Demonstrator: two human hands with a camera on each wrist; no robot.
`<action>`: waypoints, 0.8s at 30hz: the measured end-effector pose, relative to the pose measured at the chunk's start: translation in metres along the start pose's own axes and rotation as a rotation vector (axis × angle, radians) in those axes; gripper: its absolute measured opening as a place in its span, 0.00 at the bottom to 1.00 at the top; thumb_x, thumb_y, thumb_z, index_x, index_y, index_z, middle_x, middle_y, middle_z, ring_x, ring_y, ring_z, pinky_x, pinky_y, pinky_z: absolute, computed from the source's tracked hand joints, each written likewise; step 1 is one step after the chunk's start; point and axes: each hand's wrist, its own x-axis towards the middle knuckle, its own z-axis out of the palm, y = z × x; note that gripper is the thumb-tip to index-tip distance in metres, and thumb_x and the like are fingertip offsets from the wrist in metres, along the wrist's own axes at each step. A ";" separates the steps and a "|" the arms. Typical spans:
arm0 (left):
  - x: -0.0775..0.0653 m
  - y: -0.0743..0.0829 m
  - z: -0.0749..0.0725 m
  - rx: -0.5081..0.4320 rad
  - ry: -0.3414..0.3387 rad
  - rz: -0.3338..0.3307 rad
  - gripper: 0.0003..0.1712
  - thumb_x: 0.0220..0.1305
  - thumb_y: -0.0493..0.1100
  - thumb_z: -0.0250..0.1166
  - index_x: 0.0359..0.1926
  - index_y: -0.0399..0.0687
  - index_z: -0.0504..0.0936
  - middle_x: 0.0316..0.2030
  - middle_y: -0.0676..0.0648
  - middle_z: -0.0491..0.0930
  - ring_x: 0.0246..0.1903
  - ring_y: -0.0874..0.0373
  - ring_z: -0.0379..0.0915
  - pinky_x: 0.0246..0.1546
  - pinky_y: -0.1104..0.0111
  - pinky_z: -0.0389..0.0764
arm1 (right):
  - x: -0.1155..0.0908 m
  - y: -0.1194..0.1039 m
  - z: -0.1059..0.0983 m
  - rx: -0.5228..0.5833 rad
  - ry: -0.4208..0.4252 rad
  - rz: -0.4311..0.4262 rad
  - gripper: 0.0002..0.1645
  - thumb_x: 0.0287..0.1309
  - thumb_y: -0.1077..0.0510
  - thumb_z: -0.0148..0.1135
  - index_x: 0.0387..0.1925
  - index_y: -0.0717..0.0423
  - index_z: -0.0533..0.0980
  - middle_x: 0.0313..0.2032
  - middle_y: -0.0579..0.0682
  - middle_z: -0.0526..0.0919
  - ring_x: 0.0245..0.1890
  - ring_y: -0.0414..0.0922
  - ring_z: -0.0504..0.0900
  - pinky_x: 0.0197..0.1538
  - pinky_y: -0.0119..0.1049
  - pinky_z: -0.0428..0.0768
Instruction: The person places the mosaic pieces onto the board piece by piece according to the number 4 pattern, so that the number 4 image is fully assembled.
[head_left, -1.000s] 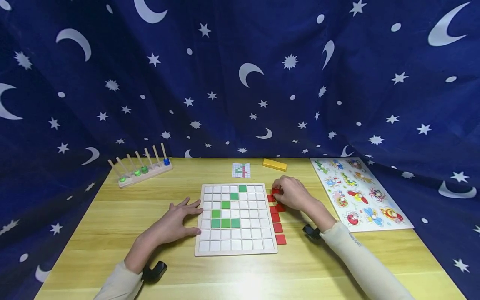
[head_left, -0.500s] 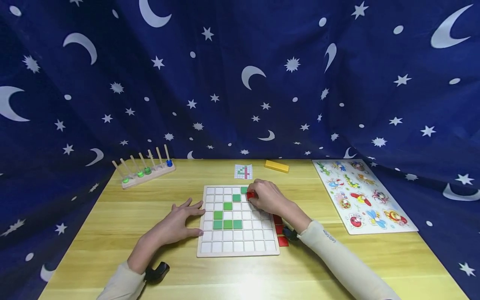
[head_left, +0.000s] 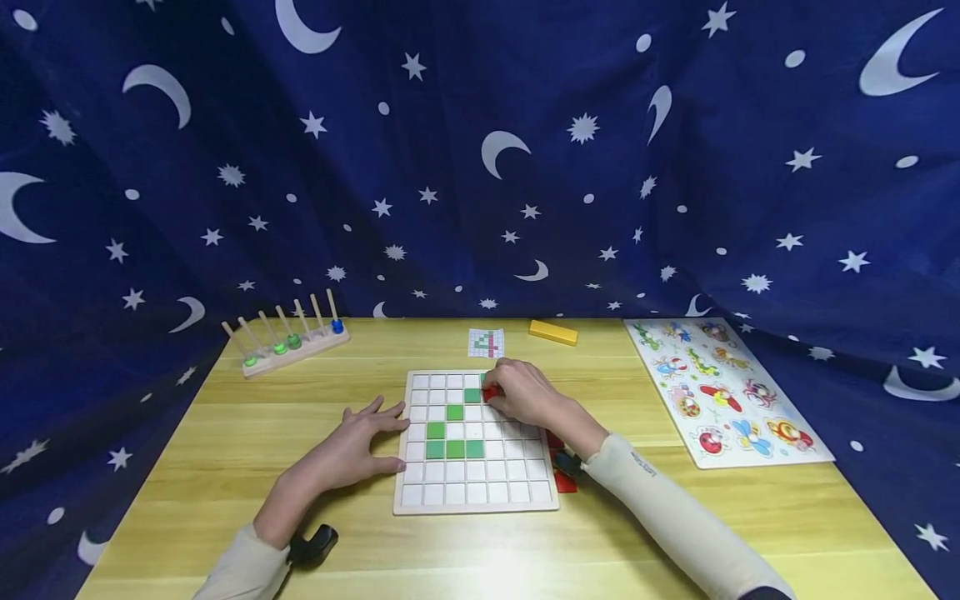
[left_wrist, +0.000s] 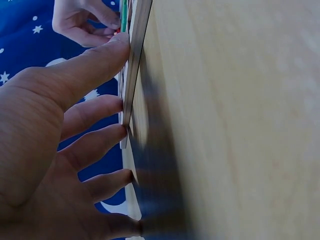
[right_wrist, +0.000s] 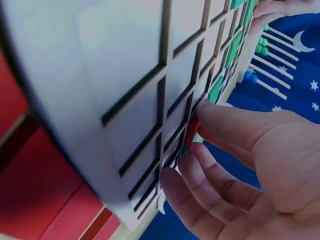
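Head view: a white grid board point(head_left: 455, 493) is being steadied on the counter point(head_left: 202, 458) by the left hand point(head_left: 356, 442), its thumb and fingertips being rested against the left edge, presumably to prevent sliding. That grip is being spread wide, and nothing is being grasped by it. By the right hand point(head_left: 528, 396), 1 red tile point(head_left: 490, 392) is being pinched between thumb and fingertips, the grip being parted only by the tile, likely so that the small piece can be aligned with a square. It is being held over the upper board, near the topmost of 7 green tiles point(head_left: 454, 412); whether the board is being touched cannot be told. Spare red tiles point(head_left: 566, 483) are being stationed beside the right edge, probably for a short reach. Beyond the board, a patterned card point(head_left: 486, 342) is being displayed, seemingly for easy viewing.
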 end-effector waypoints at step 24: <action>0.000 -0.001 0.001 -0.009 0.008 0.014 0.36 0.54 0.53 0.77 0.62 0.46 0.81 0.71 0.44 0.66 0.73 0.35 0.47 0.60 0.24 0.38 | -0.051 0.050 -0.031 -0.008 -0.007 0.168 0.11 0.49 0.64 0.74 0.37 0.56 0.85 0.29 0.47 0.82 0.28 0.41 0.74 0.32 0.39 0.76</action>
